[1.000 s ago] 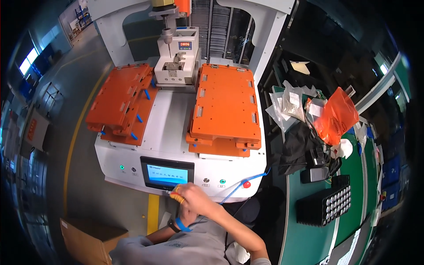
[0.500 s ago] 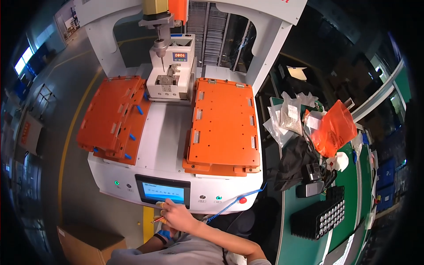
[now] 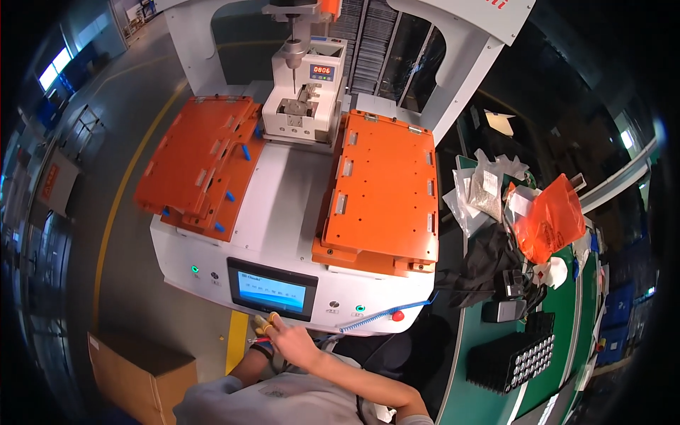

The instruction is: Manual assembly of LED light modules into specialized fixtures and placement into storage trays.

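My right hand (image 3: pixel 292 343) reaches in from the lower right, just below the touchscreen (image 3: pixel 273 292) on the white machine. Yellow coverings show on its fingertips, which are bent close together; what they hold, if anything, is too small to make out. Below and behind it lies my left hand (image 3: pixel 263 346), mostly hidden, and its fingers cannot be made out. A slim red tool (image 3: pixel 257 341) pokes out to the left between the hands; which hand has it is unclear. The screen glows blue and white, and neither hand touches it.
Two orange fixture plates (image 3: pixel 386 191) (image 3: pixel 202 156) flank a small white screw feeder (image 3: pixel 304 99) under a vertical driver (image 3: pixel 294 60). A blue coiled cord (image 3: pixel 382 315) runs by a red button (image 3: pixel 397 316). On the green bench (image 3: pixel 474 347) stands a black rack (image 3: pixel 510 360); a cardboard box (image 3: pixel 142 375) sits lower left.
My right hand has drawn back from the touchscreen's lower edge to below it. The head view has shifted, so the machine appears further right and higher.
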A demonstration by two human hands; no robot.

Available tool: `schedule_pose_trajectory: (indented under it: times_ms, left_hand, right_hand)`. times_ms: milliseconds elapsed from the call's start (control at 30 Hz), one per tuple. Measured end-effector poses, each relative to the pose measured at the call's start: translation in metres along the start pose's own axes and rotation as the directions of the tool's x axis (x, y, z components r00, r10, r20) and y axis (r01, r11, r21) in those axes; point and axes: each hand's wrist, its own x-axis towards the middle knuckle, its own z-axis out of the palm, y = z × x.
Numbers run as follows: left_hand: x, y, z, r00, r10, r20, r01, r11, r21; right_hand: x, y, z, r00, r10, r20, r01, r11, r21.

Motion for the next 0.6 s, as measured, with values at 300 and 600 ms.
schedule_pose_trajectory:
  times_ms: [300,600]
  left_hand:
    - [-0.037,0.111,0.120,0.893,-0.171,-0.416,0.124,0.983,-0.136]
    - [0.010,0.082,0.122,0.928,0.204,-0.311,-0.269,0.946,-0.180]
  right_hand:
    - [-0.013,-0.001,-0.016,0.997,-0.069,0.041,0.072,0.995,-0.070]
    - [-0.031,-0.007,0.005,0.981,-0.098,-0.167,0.067,0.981,-0.183]
